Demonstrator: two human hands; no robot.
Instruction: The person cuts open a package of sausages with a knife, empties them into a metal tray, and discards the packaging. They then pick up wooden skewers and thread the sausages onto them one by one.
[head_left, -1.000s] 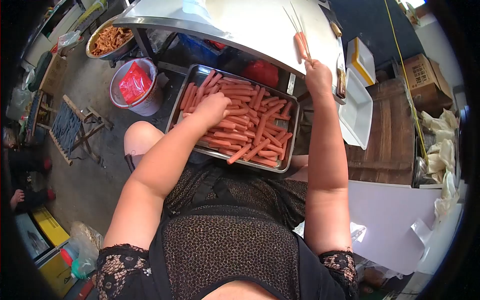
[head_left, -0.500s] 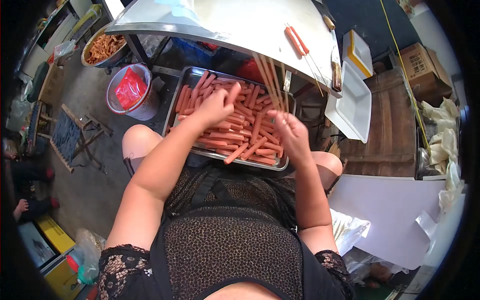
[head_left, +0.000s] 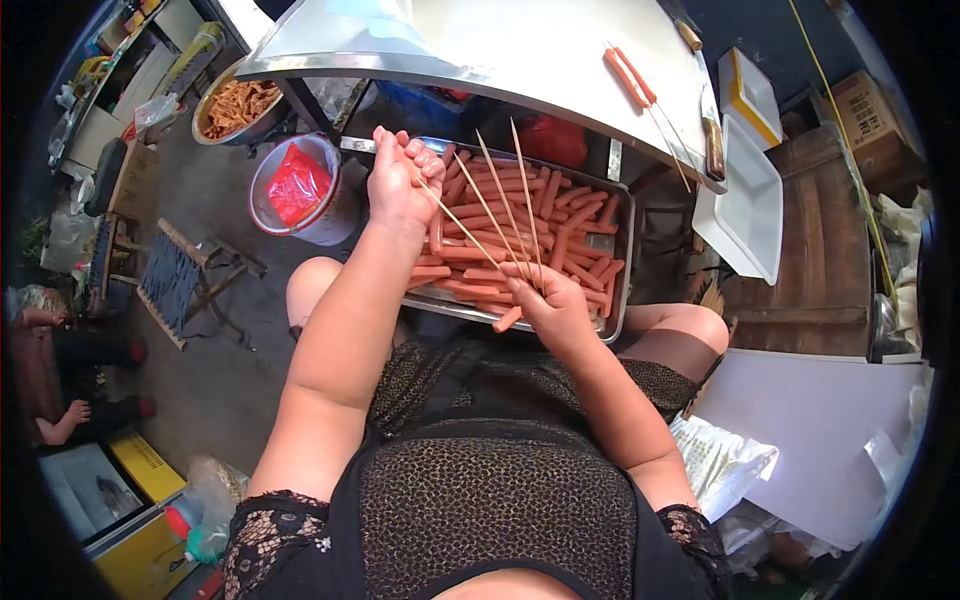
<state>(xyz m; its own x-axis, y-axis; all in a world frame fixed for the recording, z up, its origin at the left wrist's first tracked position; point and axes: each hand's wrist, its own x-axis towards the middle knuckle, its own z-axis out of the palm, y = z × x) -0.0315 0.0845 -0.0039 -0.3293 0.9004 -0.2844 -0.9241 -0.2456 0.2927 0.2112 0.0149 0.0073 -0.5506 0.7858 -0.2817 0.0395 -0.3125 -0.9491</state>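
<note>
A metal tray (head_left: 622, 262) heaped with pink sausages (head_left: 482, 212) rests across my lap. My right hand (head_left: 550, 305) pinches several thin wooden skewers (head_left: 497, 190), which fan upward over the tray. Raised above the tray's left side, my left hand (head_left: 403, 182) is curled closed with its palm side up. A sausage shows partly between its fingers, and the tip of one skewer reaches its palm; whether the tip has entered the sausage I cannot tell. Two skewered sausages (head_left: 630, 78) lie on the white tabletop (head_left: 480, 35).
Knives (head_left: 714, 148) lie at the tabletop's right edge, beside white plastic containers (head_left: 745, 205). To the left are a bucket (head_left: 335, 205) with a red bag, a bowl of food (head_left: 238, 108) and a folding stool (head_left: 172, 275). Part of another person (head_left: 75, 385) shows at far left.
My left hand has turned palm up and moved left with its sausage. My right hand has lowered, and its skewers now spread and tilt toward my left hand. The view has shifted.
</note>
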